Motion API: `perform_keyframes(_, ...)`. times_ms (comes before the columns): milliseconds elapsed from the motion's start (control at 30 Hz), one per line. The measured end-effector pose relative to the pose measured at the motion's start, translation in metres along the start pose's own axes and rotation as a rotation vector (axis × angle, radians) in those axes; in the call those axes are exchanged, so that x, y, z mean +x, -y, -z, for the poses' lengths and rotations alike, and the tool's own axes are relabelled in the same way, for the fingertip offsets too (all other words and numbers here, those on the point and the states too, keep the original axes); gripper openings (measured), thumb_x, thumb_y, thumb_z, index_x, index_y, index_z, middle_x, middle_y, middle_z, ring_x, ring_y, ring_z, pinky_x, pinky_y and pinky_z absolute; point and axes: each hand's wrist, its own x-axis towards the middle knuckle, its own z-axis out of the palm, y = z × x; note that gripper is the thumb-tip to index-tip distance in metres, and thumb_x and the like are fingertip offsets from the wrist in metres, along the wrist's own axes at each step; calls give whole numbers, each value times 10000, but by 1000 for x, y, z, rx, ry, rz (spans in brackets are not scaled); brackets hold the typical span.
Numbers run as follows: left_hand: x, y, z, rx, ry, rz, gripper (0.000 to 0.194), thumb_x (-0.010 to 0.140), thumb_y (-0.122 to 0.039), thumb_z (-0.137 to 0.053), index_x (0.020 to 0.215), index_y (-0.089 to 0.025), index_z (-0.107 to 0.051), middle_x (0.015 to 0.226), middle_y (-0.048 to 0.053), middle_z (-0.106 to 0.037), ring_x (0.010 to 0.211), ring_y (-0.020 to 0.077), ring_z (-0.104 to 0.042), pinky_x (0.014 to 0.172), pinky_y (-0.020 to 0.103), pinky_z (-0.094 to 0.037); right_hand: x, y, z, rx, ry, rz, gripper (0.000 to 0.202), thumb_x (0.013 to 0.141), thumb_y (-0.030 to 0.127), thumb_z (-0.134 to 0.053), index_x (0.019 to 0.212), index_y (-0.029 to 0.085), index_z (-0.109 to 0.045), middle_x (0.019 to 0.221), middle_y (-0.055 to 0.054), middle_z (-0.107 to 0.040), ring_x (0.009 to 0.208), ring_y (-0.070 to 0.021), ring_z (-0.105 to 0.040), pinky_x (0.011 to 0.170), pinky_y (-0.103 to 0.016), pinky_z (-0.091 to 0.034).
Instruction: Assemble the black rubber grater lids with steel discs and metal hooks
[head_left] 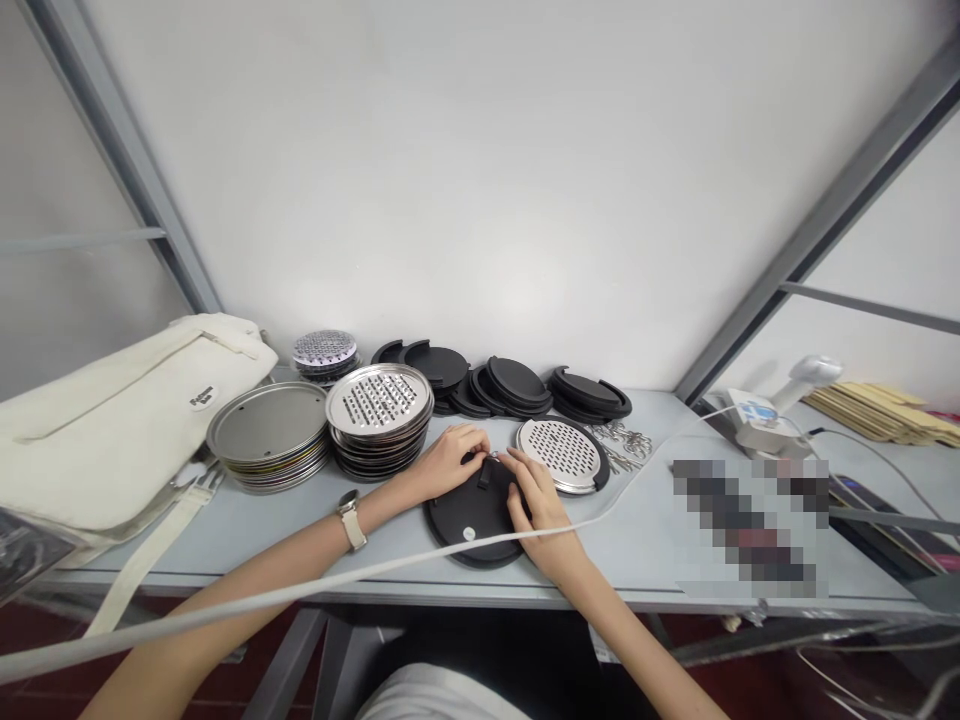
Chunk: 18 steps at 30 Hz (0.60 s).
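A black round disc (491, 520) with a short strap (485, 474) and a small white round sticker lies on the table before me. At its far edge, the closed fingertips of my left hand (450, 462) meet a small shiny metal piece (493, 455) by the strap's end. My right hand (546, 510) reaches the same spot with its fingertips, its thumb lower over the disc. The fingers partly hide the metal piece. Just beyond my right hand, a slotted metal grater plate (559, 450) sits in a black holder.
Stacked plain metal plates (268, 425) and grater plates (379, 400) stand left; black holders (517, 383) line the wall. Loose metal hardware (626, 445) lies to the right. A white cable (360, 575) crosses in front. A cream bag (127, 420) and a white device (765, 420) flank the work area.
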Motion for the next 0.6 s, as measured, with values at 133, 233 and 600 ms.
perform_keyframes(133, 0, 0, 0, -14, -10, 0, 95, 816, -96, -477, 812, -171, -534, 819, 11, -557, 810, 157, -521, 777, 288, -416, 0, -5, -3, -21, 28, 48, 480, 920, 162, -298, 1387, 259, -354, 1386, -71, -422, 1260, -223, -391, 1062, -489, -315)
perform_keyframes(233, 0, -2, 1, -27, -12, -3, 101, 825, -100, -467, 823, -173, -537, 830, 13, -555, 821, 157, -521, 782, 286, -418, -1, -8, -6, -18, 20, 35, 467, 925, 177, -307, 1384, 241, -366, 1364, -80, -454, 1261, -220, -395, 1057, -488, -330)
perform_keyframes(600, 0, -2, 2, -60, 18, -18, 127, 858, -125, -457, 878, -176, -572, 868, 22, -571, 836, 155, -543, 801, 289, -432, -1, -7, -6, 29, -13, 1, 424, 928, 204, -326, 1340, 239, -416, 1234, -84, -533, 1179, -221, -462, 1010, -455, -404)
